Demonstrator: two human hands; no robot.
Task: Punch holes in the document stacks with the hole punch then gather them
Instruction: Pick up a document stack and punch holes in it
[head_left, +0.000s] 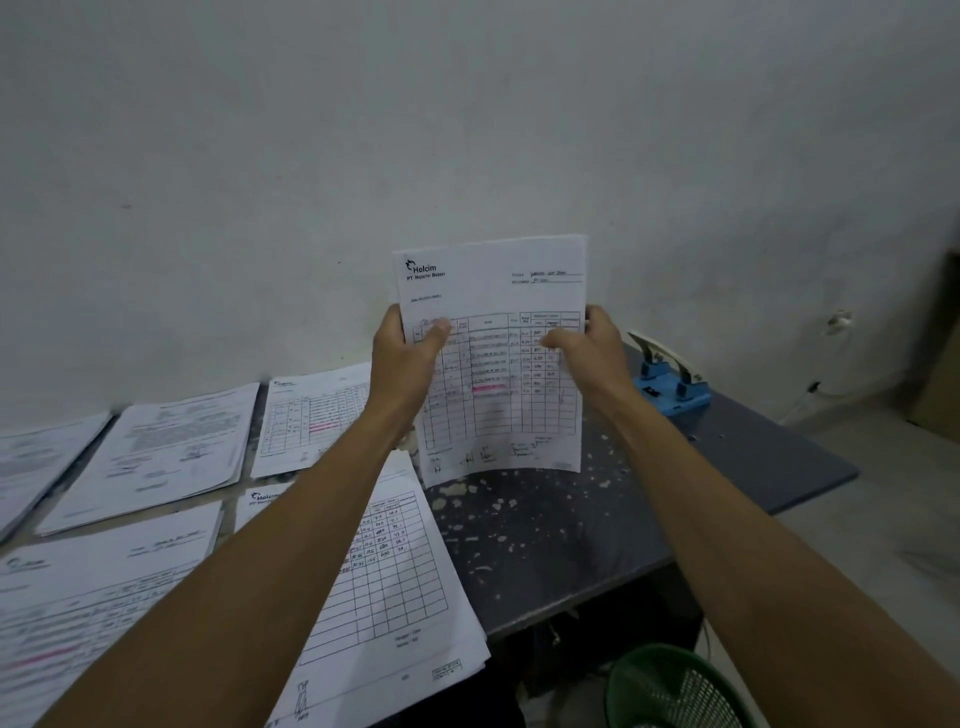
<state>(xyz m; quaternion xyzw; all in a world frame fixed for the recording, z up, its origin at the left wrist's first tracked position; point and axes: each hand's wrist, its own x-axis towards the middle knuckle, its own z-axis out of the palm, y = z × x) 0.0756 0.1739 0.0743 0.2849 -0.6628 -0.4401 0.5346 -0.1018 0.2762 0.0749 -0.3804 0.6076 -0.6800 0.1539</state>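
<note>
In the head view, the left hand (405, 353) and right hand (587, 348) each clamp a side edge of a Holcim form stack (498, 374), thumbs in front and fingers behind. The stack stands upright with its bottom edge touching the grey table (753, 462), probably to square the sheets before punching. The blue hole punch (670, 382) waits just to the right, far side. More document stacks (156, 447) lie spread flat at left, seemingly awaiting gathering.

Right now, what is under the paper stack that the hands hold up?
Under the held stack shows the dark, paint-flecked table, bare there. The stack's bottom edge seems to touch it. Whatever lies behind the upright sheets is covered.
</note>
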